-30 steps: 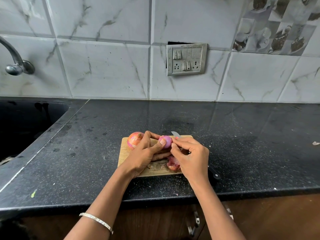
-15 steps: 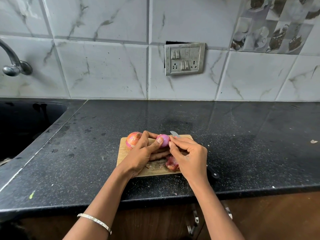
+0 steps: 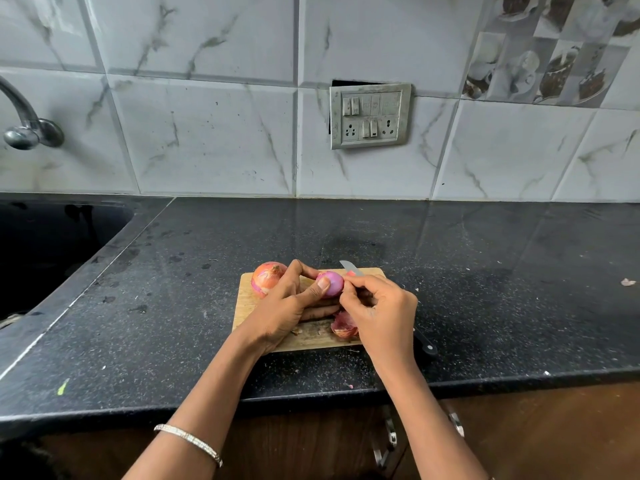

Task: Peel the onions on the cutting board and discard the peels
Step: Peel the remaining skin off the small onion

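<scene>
A small wooden cutting board (image 3: 247, 299) lies on the black counter. My left hand (image 3: 287, 306) holds a peeled purple onion (image 3: 333, 282) just above the board, thumb pressed on its front. My right hand (image 3: 379, 313) pinches at the onion's right side with its fingertips. An unpeeled orange-pink onion (image 3: 265, 277) sits on the board's far left corner, partly behind my left hand. Loose reddish peels (image 3: 343, 327) lie on the board under my right hand.
A knife lies across the board's right side, its blade tip (image 3: 348, 266) at the far edge and its black handle (image 3: 426, 344) poking out past my right wrist. A dark sink (image 3: 52, 244) lies to the left under a tap (image 3: 24, 129). A white scrap (image 3: 627, 282) rests far right.
Both hands stay on the purple onion; my right fingertips have shifted slightly along its right side. The other onion, peels and knife have not moved.
</scene>
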`<move>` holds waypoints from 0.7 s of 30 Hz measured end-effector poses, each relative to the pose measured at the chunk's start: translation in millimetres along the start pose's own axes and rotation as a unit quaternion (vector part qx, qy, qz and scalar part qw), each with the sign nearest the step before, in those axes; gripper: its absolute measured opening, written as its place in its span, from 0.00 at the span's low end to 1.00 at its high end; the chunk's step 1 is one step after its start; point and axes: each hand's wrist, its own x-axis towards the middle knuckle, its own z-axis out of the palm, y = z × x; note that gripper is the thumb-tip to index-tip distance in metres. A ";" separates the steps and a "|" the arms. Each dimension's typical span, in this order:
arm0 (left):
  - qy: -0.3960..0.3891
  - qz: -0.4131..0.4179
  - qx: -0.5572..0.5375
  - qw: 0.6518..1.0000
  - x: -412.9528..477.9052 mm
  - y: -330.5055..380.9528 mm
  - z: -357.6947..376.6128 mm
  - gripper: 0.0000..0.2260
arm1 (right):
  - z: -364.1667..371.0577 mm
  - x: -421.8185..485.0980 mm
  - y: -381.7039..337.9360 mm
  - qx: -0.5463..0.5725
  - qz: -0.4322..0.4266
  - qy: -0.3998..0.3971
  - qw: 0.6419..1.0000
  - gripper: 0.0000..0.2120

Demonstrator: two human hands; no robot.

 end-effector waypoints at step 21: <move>-0.009 0.023 0.015 1.000 1.3 -4.4 -3.7 0.10 | 3.0 0.0 2.8 0.049 0.018 -0.012 0.999 0.01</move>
